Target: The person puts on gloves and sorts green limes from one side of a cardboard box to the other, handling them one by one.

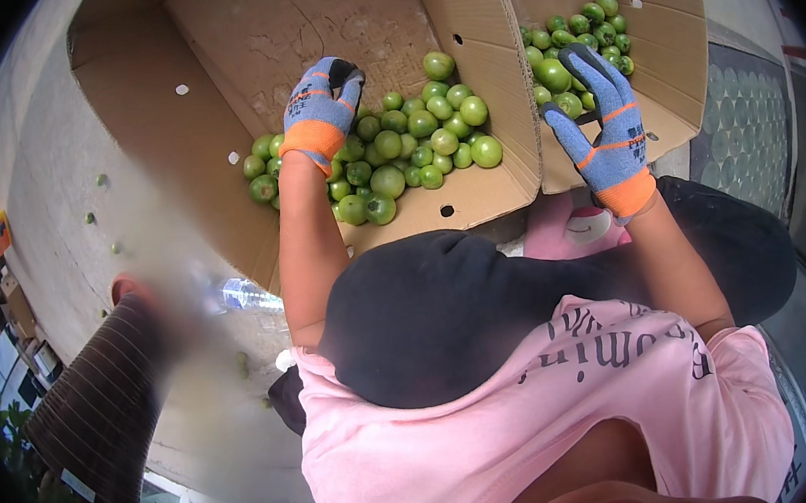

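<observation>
Both my hands wear blue-grey knit work gloves with orange cuffs and dark fingertips. My left hand [324, 107] hangs over the left cardboard box [508, 142], its fingers curled; whether something is inside them is hidden. Below and to the right of it lies a heap of green tomatoes [423, 123] of mixed sizes along the near side of that box. At the near edge of the right cardboard box [664, 34], my right hand [606, 111] has thumb and fingers spread. A larger green tomato [551, 76] sits just beyond those fingertips, among smaller green tomatoes [603, 33].
Dark-clad knees [423, 314] rise close to the boxes' near edges. A pink plush toy [552, 231] is wedged beneath the right box. On the left floor are a clear plastic bottle [252, 293], stray green tomatoes [90, 218] and a dark striped object [100, 400].
</observation>
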Demonstrator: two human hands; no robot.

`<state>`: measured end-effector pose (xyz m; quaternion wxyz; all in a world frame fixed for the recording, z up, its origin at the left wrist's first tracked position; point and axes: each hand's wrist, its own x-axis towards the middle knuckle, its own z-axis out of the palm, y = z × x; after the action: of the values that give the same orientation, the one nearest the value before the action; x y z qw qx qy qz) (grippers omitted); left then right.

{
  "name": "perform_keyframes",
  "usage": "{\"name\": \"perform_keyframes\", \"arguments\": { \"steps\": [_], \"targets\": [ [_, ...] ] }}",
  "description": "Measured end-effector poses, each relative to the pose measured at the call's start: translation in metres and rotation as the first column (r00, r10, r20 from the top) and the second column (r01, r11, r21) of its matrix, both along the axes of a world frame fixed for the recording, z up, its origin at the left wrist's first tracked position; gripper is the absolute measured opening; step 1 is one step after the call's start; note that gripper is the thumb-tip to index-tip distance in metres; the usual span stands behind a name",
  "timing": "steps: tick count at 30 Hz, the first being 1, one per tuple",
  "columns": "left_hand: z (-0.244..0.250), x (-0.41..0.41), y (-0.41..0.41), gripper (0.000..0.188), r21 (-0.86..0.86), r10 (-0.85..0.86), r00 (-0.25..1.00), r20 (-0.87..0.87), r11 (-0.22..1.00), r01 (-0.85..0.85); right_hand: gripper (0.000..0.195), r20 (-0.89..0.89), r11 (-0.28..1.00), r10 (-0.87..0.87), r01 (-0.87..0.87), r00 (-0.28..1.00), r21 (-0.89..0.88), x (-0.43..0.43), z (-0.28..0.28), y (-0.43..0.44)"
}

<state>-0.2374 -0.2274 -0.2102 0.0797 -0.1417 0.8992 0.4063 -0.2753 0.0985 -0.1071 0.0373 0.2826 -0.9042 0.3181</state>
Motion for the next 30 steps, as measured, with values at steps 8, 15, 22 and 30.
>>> {"name": "perform_keyframes", "arguments": {
  "steps": [8,15,22,30],
  "targets": [
    [-0.008,-0.001,0.032,0.036,-0.015,-0.381,0.918,0.108,0.923,0.384,0.053,0.006,0.997,0.028,-0.028,1.0,0.066,0.005,-0.003,0.003],
    [-0.016,-0.004,0.079,0.056,-0.184,-0.497,0.813,0.304,0.806,0.562,0.051,0.02,0.996,0.045,-0.046,0.999,0.074,0.007,-0.001,-0.001],
    [0.002,-0.008,0.064,0.035,0.659,-0.156,0.976,0.149,0.752,0.02,0.053,0.049,0.998,0.043,-0.045,0.998,0.037,0.007,0.003,-0.002],
    [0.071,0.003,0.092,0.03,0.906,-0.479,0.868,0.13,0.412,0.092,0.061,0.084,0.947,0.294,-0.303,0.952,0.112,0.018,0.014,-0.01]
  ]
}}
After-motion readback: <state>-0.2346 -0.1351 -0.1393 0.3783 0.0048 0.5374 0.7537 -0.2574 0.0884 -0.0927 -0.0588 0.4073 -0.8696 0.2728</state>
